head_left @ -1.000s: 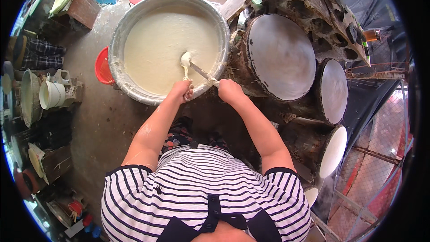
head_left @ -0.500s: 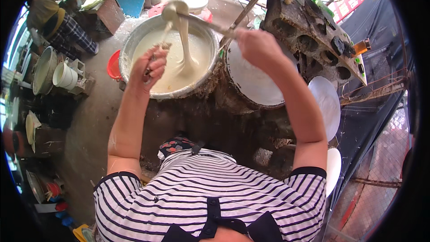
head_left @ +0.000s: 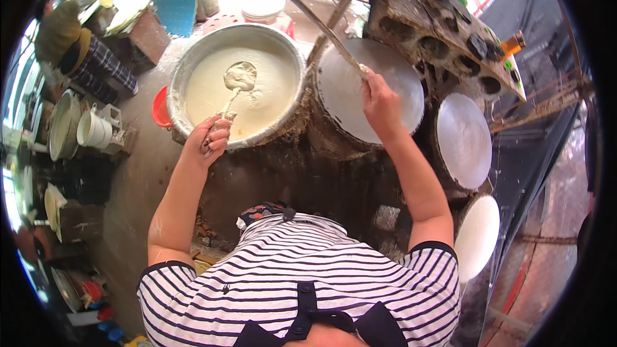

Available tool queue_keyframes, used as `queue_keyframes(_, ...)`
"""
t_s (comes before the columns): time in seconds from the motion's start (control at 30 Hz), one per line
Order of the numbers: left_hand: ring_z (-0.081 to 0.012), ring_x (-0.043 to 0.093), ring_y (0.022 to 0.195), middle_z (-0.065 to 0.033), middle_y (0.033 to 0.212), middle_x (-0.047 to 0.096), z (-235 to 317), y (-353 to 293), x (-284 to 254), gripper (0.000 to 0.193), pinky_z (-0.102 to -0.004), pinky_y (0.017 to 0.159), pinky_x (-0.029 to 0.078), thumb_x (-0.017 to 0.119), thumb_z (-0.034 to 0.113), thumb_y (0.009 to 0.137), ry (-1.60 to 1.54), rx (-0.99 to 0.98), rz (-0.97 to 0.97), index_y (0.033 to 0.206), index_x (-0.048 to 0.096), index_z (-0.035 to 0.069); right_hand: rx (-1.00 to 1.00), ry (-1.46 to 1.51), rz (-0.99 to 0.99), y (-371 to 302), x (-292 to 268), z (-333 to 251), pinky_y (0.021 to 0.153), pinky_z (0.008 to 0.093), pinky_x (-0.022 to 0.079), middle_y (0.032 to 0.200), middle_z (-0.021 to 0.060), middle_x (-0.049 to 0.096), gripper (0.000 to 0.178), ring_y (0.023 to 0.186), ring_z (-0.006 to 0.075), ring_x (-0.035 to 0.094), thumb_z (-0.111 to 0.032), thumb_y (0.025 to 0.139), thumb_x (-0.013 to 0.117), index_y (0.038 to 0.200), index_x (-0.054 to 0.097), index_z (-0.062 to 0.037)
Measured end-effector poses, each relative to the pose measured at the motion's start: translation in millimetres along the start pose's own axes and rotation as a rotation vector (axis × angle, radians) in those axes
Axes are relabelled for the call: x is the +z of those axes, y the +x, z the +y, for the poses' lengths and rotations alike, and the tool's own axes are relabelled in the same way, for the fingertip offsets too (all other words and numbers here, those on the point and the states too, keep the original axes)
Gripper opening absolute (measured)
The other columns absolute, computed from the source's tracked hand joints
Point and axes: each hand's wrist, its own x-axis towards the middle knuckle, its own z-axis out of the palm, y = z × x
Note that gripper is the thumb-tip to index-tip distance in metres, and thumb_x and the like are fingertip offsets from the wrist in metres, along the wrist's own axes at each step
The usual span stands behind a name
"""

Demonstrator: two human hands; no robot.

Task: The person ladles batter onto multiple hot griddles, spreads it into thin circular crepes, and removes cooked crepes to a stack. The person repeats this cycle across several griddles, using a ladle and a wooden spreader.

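Observation:
My left hand (head_left: 209, 138) is closed round the batter-coated handle of a ladle (head_left: 240, 77). The ladle's round bowl rests at the surface of pale, thick batter (head_left: 273, 87), inside a wide metal basin (head_left: 297, 99). My right hand (head_left: 384, 104) grips one end of a long, narrow stick (head_left: 315, 19), over a round, flat metal griddle (head_left: 344, 112) to the right of the basin. From that hand the stick slants up and to the left, its far end beyond the basin's far right rim.
Further right are a second round metal griddle (head_left: 464, 144) and a white round disc (head_left: 477, 238). A sooty block with holes (head_left: 443, 32) stands behind the griddles. A red bowl (head_left: 160, 108) touches the basin's left side. Another person (head_left: 83, 51) stands at far left, near a white bucket (head_left: 94, 127).
The ladle, raised with batter streaming from it before, has come down into the basin. My right hand has moved right and slightly nearer, and the stick's far end has swung upward away from the ladle.

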Motion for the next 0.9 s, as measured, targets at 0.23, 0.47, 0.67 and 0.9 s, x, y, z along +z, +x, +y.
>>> queue_keyframes(0.23,-0.0052,0.027,0.033,0.0040,0.056,0.036,-56,-5,99,0.019,-0.0200,0.025,0.020,0.039,0.025,0.097,0.597,-0.014,0.092,0.088,0.044,0.010,0.937,0.913,0.154,-144,-28,14,0.046,0.0213,0.040,0.070,0.0025,0.056,0.012,0.053,0.0064,0.048,-0.013,0.092,0.045,0.090,0.052,-0.0032)
queue_keyframes(0.47,-0.0060,0.024,0.030,0.0041,0.049,0.034,-200,105,230,0.025,-0.0201,0.025,0.018,0.040,0.030,0.096,0.897,-0.337,-0.213,0.079,0.042,0.012,1.106,1.052,0.696,-261,-155,103,0.059,0.0303,0.053,0.083,0.0077,0.055,0.014,0.064,0.0144,0.058,-0.010,0.092,0.044,0.105,0.045,-0.0032)
queue_keyframes(0.67,-0.0051,0.023,0.030,0.0071,0.046,0.029,-393,218,314,0.026,-0.0204,0.025,0.017,0.038,0.029,0.097,1.038,-0.555,-0.328,0.077,0.041,0.012,1.352,0.791,0.709,-334,-249,161,0.039,0.0240,0.041,0.072,0.0042,0.052,0.010,0.049,0.0095,0.049,-0.013,0.092,0.042,0.091,0.048,-0.0054)
queue_keyframes(0.9,-0.0102,0.041,0.037,-0.0012,0.056,0.045,-540,314,297,0.017,-0.0251,0.029,0.029,0.047,0.022,0.092,1.370,-0.343,-0.461,0.085,0.046,0.006,1.397,0.781,0.736,-354,-267,197,0.037,0.0239,0.038,0.071,0.0057,0.052,0.011,0.045,0.0101,0.047,-0.011,0.090,0.042,0.097,0.046,-0.0034)
